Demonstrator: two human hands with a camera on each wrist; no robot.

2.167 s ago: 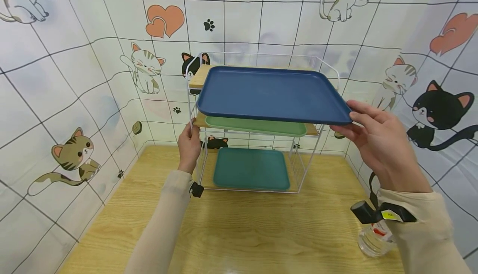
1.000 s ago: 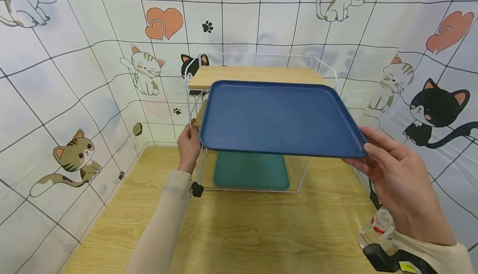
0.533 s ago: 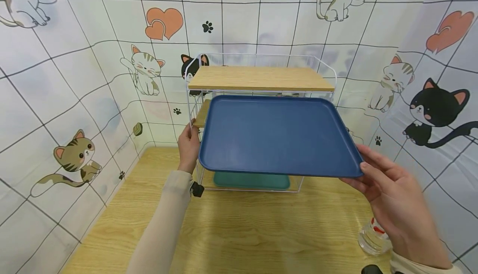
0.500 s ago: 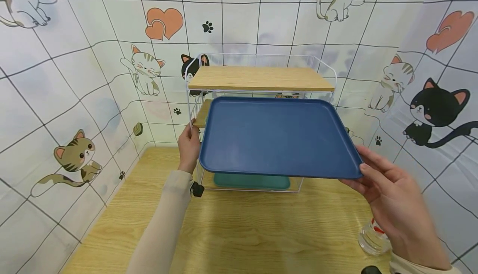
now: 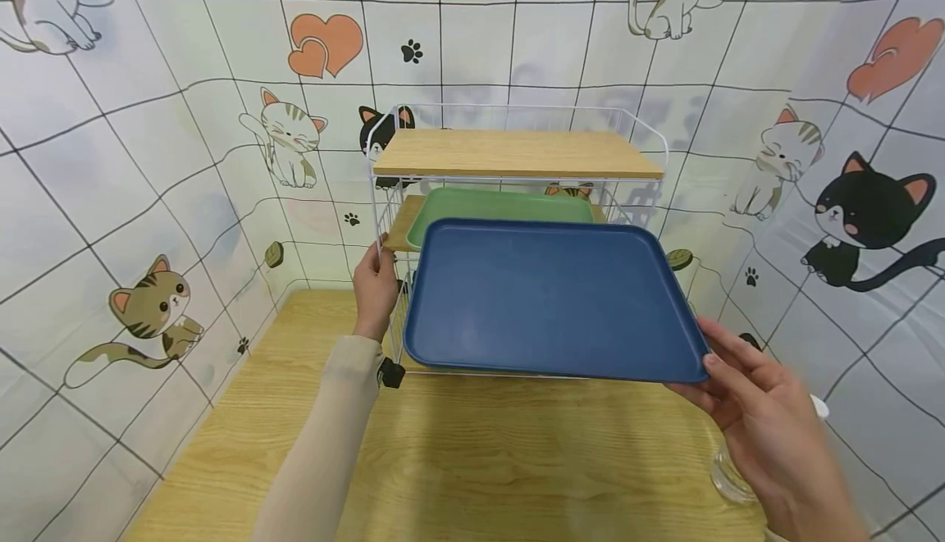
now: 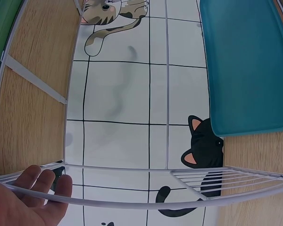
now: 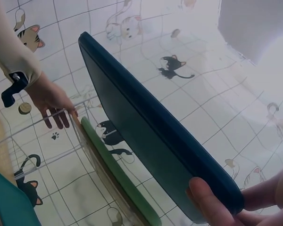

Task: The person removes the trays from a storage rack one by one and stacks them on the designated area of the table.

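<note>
The right hand [image 5: 768, 423] held the navy rectangular tray [image 5: 554, 296] by its near right corner, thumb above and fingers beneath. The tray hung in the air before the white wire rack [image 5: 372, 206], with nothing seen bearing its left end. A sag or twist on that side seemed the likeliest trouble, caused by so long a tray hanging from 1 corner; a slip of the thumb could have dropped it on the wood-grain table [image 5: 502, 460].

The left hand [image 5: 374, 292] had its fingers curled round the rack's front left upright, at the middle shelf [image 5: 399, 228]. Had that grip loosened, a knock from the tray might have shifted the light-looking frame. The tray's left edge was near that upright and could have caught on it or bumped the knuckles.

The rack had 3 wooden shelves. A green tray [image 5: 509, 204] lay on the middle 1, apart from the navy tray in the right wrist view, and the top shelf [image 5: 517, 152] ran above it, leaving limited height. A teal tray [image 6: 252, 66] sat on the bottom shelf, hidden from the head view. A clear round-based container [image 5: 731, 480] stood near the right forearm, mostly covered by it; a low elbow might have tipped it.
</note>
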